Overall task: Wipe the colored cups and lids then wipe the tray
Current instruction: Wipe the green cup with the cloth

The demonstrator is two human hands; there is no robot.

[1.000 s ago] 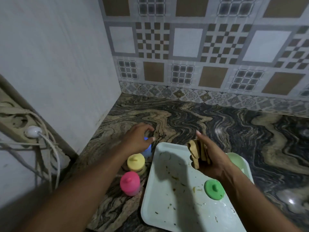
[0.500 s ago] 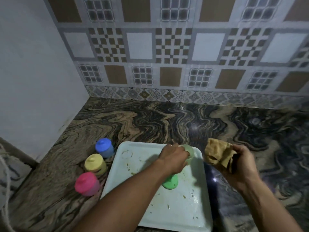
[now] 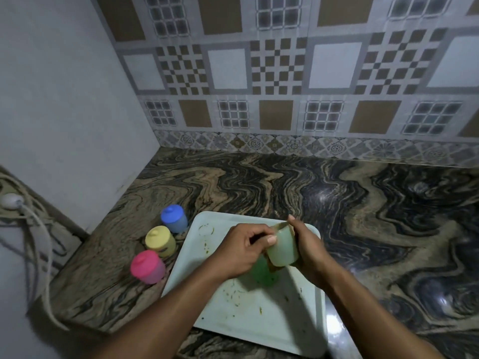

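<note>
A pale green cup [image 3: 283, 248] is held tilted above the white tray [image 3: 259, 320]. My left hand [image 3: 242, 251] grips its left side. My right hand [image 3: 305, 244] is pressed against its right side, holding a brown cloth [image 3: 272, 268] of which only a bit shows under the cup. A green lid [image 3: 261, 274] lies on the tray beneath my hands, partly hidden. The tray carries food smears. Left of the tray stand a blue lidded cup [image 3: 174, 218], a yellow lidded cup [image 3: 160, 240] and a pink lidded cup [image 3: 147, 266] on the counter.
The marble-patterned counter [image 3: 375, 216] stretches back to a tiled wall [image 3: 280, 73] and a plain wall at left. White cables and a plug [image 3: 11, 200] hang at the far left edge.
My left hand has lifted the pale green cup off the tray. My right hand with the cloth has moved left onto the cup.
</note>
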